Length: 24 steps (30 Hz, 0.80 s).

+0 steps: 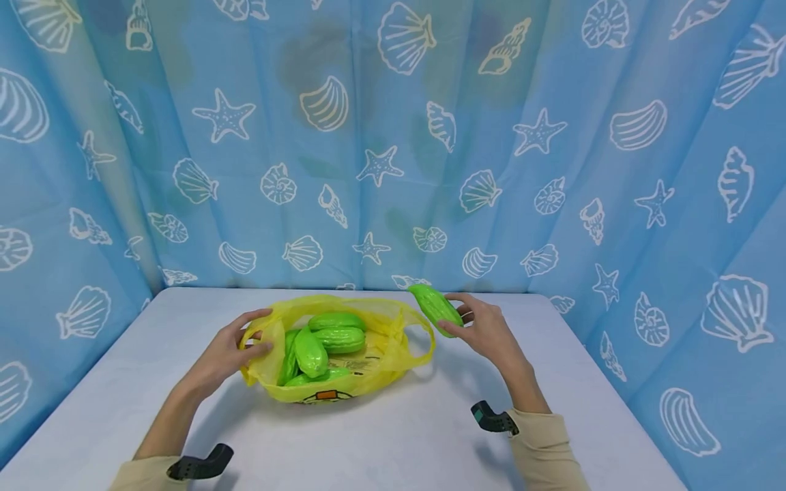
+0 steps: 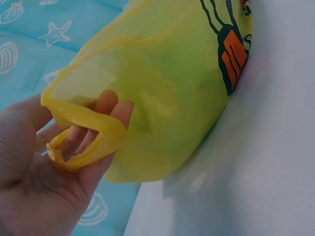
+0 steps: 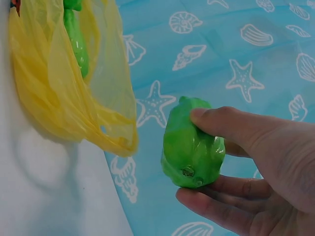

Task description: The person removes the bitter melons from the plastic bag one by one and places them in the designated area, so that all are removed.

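Observation:
A yellow plastic bag (image 1: 383,378) lies on the table with its mouth spread, and several glossy green bitter melons (image 1: 311,354) rest inside. My left hand (image 1: 230,348) holds the bag's left side. In the left wrist view, fingers of that hand (image 2: 64,172) show through the loop of the yellow handle (image 2: 91,120). Off the bag's right side, my right hand (image 1: 485,327) grips another bitter melon (image 1: 434,305) between thumb and fingers, raised above the table. The right wrist view shows this melon (image 3: 189,147) end-on, apart from the bag's right handle (image 3: 120,142).
The white table (image 1: 393,443) stretches around the bag. Behind it and at both sides hangs a blue curtain (image 1: 368,204) with white shell and starfish prints. Black bands (image 1: 199,464) circle both sleeved wrists.

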Each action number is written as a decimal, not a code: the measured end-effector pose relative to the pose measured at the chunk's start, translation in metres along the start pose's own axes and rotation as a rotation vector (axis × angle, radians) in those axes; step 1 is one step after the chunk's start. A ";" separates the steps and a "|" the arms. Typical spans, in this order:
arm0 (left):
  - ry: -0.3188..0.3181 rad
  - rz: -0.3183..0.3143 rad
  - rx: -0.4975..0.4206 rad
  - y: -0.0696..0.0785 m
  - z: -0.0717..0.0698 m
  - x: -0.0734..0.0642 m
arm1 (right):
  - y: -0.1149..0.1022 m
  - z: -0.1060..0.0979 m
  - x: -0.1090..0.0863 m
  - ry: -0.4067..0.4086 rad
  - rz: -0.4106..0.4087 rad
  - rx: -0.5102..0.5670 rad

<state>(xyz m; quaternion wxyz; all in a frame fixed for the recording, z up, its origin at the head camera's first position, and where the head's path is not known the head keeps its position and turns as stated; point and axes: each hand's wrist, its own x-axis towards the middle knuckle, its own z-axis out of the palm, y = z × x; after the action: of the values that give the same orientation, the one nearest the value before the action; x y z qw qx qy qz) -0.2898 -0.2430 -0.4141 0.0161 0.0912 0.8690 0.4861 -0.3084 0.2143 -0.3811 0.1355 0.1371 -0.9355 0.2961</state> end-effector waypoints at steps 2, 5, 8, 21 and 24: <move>0.005 -0.003 0.005 0.000 0.001 -0.001 | 0.002 -0.001 -0.001 0.008 0.020 0.006; 0.014 -0.007 0.019 -0.001 0.000 -0.003 | 0.003 -0.001 0.000 0.021 0.029 0.020; 0.021 -0.003 0.011 0.000 -0.001 -0.003 | 0.004 -0.002 0.002 0.045 0.031 0.030; 0.013 -0.007 -0.012 0.004 0.003 -0.001 | 0.023 0.001 0.000 0.105 0.110 0.017; 0.014 -0.008 -0.012 0.005 0.002 -0.001 | 0.025 0.002 0.002 0.112 0.125 0.014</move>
<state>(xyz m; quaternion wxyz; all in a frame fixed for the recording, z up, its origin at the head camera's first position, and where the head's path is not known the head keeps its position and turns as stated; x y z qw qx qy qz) -0.2883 -0.2388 -0.4111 0.0126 0.0843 0.8666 0.4916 -0.3189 0.2323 -0.3945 0.1681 0.0628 -0.9310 0.3179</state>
